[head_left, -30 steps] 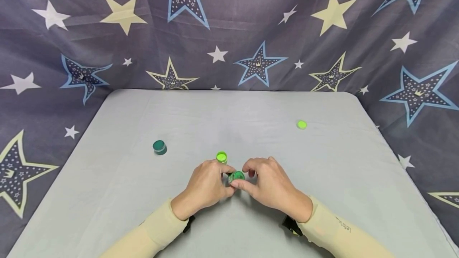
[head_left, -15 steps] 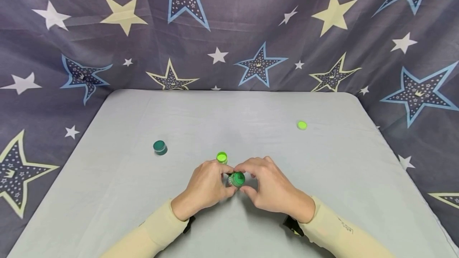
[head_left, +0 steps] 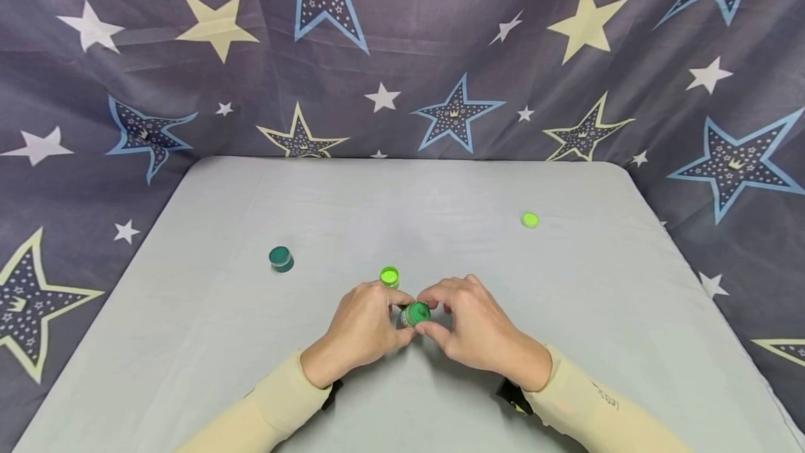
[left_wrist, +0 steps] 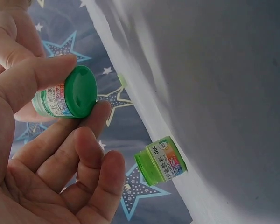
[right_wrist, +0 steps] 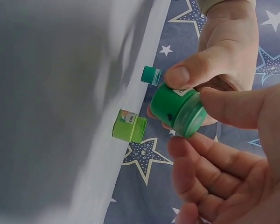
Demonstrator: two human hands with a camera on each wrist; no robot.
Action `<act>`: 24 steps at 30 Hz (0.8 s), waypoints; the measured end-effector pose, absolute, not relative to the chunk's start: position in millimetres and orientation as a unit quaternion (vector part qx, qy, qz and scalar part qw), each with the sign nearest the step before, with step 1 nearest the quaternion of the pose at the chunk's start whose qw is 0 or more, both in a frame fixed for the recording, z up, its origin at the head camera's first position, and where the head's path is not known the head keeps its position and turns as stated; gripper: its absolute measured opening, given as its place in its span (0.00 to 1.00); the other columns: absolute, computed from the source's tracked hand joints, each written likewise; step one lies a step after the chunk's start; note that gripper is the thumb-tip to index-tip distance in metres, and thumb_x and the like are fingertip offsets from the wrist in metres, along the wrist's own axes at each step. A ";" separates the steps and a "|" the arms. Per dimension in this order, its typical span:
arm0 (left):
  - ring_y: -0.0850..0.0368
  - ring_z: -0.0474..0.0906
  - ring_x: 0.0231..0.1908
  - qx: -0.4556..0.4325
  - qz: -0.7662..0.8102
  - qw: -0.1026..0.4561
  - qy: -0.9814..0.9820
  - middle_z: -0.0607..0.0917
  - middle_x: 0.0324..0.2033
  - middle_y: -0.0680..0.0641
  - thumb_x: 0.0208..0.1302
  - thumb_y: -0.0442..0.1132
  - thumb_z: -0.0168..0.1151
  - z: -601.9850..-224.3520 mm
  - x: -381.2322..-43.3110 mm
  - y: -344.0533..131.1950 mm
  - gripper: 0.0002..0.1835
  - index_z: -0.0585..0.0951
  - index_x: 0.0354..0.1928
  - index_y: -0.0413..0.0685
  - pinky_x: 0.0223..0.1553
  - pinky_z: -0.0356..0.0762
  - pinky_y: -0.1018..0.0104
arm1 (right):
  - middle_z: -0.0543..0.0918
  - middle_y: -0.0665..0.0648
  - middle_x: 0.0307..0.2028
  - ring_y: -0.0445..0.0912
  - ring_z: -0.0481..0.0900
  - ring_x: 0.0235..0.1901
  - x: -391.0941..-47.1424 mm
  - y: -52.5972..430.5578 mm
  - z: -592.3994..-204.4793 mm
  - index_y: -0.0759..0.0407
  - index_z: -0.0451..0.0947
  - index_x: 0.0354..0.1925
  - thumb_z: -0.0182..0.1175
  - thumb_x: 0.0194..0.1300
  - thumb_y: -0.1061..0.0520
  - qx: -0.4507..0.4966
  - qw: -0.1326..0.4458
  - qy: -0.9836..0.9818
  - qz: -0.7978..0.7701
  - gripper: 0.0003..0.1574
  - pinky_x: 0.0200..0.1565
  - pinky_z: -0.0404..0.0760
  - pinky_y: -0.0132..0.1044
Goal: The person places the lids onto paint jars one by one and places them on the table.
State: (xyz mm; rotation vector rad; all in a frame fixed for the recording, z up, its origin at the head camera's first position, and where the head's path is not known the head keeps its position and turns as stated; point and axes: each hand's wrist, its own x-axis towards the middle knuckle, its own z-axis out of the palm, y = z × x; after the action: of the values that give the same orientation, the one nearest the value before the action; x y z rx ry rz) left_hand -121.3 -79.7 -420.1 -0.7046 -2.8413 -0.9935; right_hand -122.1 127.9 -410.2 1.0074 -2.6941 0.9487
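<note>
In the head view, a small green paint jar (head_left: 412,315) is between the two hands, near the middle of the table. My left hand (head_left: 363,319) grips its body between thumb and fingers; the left wrist view shows the jar's base (left_wrist: 82,91) and printed label. From the other side, my right hand (head_left: 473,320) pinches the clear lid (right_wrist: 191,116) between thumb and index finger, its other fingers loosely curled. Just beyond the left fingers stands a lime-green paint jar (head_left: 389,276), upright and uncapped, its threaded neck (right_wrist: 139,129) bare in the right wrist view.
A dark teal jar (head_left: 281,259) with its lid on stands to the left. Far to the right lies a loose lime lid (head_left: 530,219). The pale table (head_left: 189,313) reaches back to a dark cloth (head_left: 402,54) printed with stars.
The right thumb and index finger have shifted around the green jar's lid, parting and coming back onto it. The left hand stays in place on the jar.
</note>
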 end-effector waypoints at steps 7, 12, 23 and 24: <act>0.66 0.69 0.25 -0.230 -0.325 0.027 -0.917 0.84 0.26 0.61 0.45 0.39 0.83 -420.2 -121.4 -80.1 0.13 0.92 0.35 0.59 0.25 0.69 0.70 | 0.85 0.45 0.32 0.43 0.78 0.28 -122.4 127.8 -412.0 0.50 0.87 0.37 0.77 0.58 0.47 0.318 0.064 -0.896 0.304 0.12 0.37 0.68 0.36; 0.67 0.69 0.24 -0.231 -0.326 0.025 -0.916 0.84 0.27 0.62 0.45 0.39 0.84 -420.6 -121.1 -79.9 0.13 0.92 0.35 0.59 0.24 0.70 0.70 | 0.85 0.44 0.31 0.42 0.79 0.29 -122.4 127.3 -413.5 0.50 0.87 0.35 0.76 0.59 0.43 0.310 0.076 -0.899 0.301 0.14 0.38 0.68 0.36; 0.66 0.69 0.24 -0.231 -0.325 0.026 -0.917 0.84 0.26 0.60 0.46 0.39 0.83 -422.4 -120.1 -79.3 0.12 0.93 0.36 0.57 0.24 0.70 0.70 | 0.84 0.46 0.26 0.40 0.77 0.25 -122.9 126.1 -416.7 0.51 0.84 0.28 0.74 0.59 0.38 0.301 0.093 -0.901 0.297 0.20 0.35 0.67 0.36; 0.67 0.69 0.24 -0.231 -0.325 0.026 -0.917 0.84 0.26 0.60 0.46 0.39 0.83 -422.4 -120.1 -79.4 0.12 0.93 0.36 0.57 0.24 0.70 0.70 | 0.84 0.46 0.26 0.40 0.77 0.25 -123.0 126.0 -416.9 0.51 0.85 0.28 0.74 0.59 0.38 0.301 0.094 -0.901 0.298 0.20 0.35 0.67 0.36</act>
State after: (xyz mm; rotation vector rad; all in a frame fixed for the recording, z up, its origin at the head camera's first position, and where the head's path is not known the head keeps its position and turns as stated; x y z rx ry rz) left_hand -120.1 -79.4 -422.4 -0.7150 -2.8334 -1.0056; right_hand -123.0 126.0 -416.9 0.8936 -2.6736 0.8833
